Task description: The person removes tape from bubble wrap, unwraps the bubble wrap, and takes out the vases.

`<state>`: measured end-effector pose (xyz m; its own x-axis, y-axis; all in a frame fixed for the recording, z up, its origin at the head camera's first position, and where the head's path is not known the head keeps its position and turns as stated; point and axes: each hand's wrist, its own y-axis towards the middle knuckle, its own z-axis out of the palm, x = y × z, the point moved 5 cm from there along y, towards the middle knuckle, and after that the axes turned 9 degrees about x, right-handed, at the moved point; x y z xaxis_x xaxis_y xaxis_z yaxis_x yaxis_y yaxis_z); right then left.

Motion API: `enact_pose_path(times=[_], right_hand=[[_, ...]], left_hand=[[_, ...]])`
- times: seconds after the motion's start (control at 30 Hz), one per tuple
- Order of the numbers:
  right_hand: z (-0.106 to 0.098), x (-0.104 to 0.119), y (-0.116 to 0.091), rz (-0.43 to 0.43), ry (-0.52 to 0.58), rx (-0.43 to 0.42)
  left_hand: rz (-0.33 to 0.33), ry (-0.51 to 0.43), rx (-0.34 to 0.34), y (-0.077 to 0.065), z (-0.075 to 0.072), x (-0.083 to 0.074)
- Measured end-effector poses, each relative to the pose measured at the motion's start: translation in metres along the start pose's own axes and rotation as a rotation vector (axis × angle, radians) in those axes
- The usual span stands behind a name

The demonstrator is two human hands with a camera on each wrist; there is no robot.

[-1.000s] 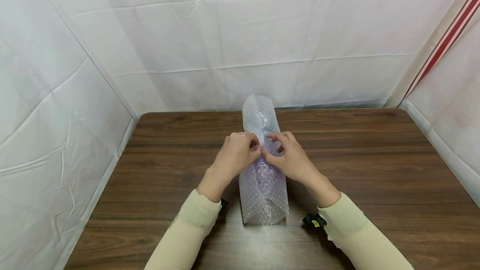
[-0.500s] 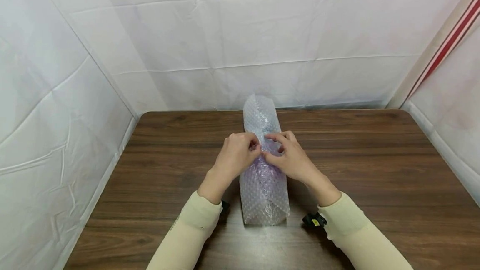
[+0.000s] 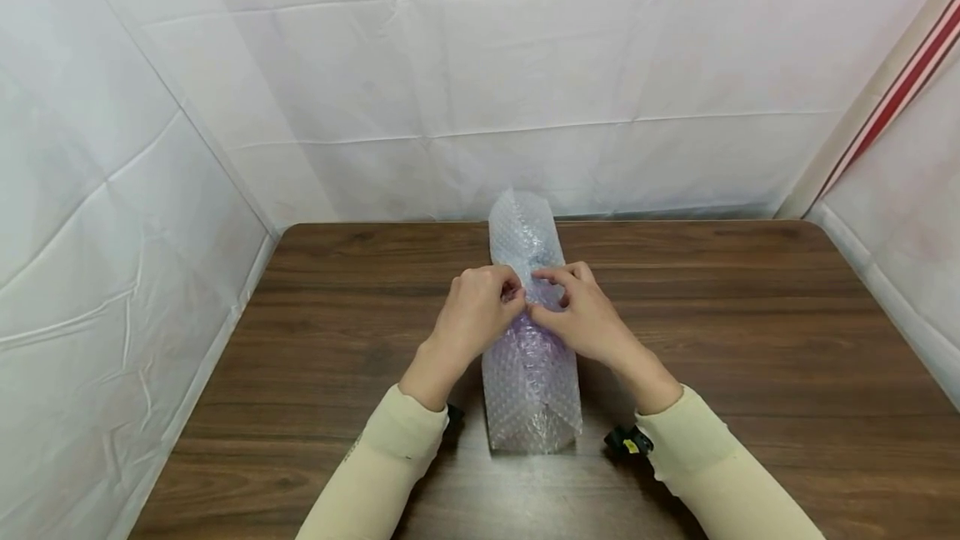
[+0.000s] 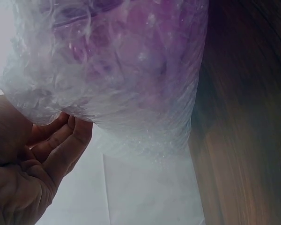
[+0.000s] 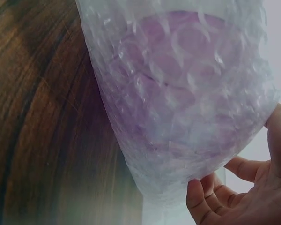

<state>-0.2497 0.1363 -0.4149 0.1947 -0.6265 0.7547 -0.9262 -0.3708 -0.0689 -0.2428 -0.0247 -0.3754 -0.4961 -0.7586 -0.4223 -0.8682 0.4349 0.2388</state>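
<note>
A long roll of clear bubble wrap lies on the table, pointing away from me, with a seam along its top. Something purple shows through its layers; its kind cannot be made out. My left hand pinches the wrap at the seam, thumb and fingertips together. Close beside it, my right hand holds the wrap from the right, fingers bent and thumb set apart from the forefinger. Both wrist views show fingertips at the wrap, partly hidden by its bulge.
The brown wood-grain table extends to both sides of the roll. White sheeting hangs behind it and at the sides, with a red stripe at the right. A small black device sits at my right wrist.
The roll and my left hand have shifted very slightly to the right in the head view. Both hands keep their places on the wrap.
</note>
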Motion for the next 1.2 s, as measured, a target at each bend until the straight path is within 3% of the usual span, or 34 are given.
enact_pose_path(times=[0.27,0.63,1.2], right_hand=[[0.004,0.002,0.0,0.007,-0.014,-0.025],[0.005,0.0,-0.001,0.0,0.009,-0.015],[0.003,0.005,0.0,-0.058,-0.047,-0.028]], left_hand=[[-0.01,0.0,-0.016,-0.003,0.0,0.002],[-0.03,-0.084,0.006,-0.003,-0.002,0.004],[-0.087,-0.176,0.02,-0.002,-0.012,0.008]])
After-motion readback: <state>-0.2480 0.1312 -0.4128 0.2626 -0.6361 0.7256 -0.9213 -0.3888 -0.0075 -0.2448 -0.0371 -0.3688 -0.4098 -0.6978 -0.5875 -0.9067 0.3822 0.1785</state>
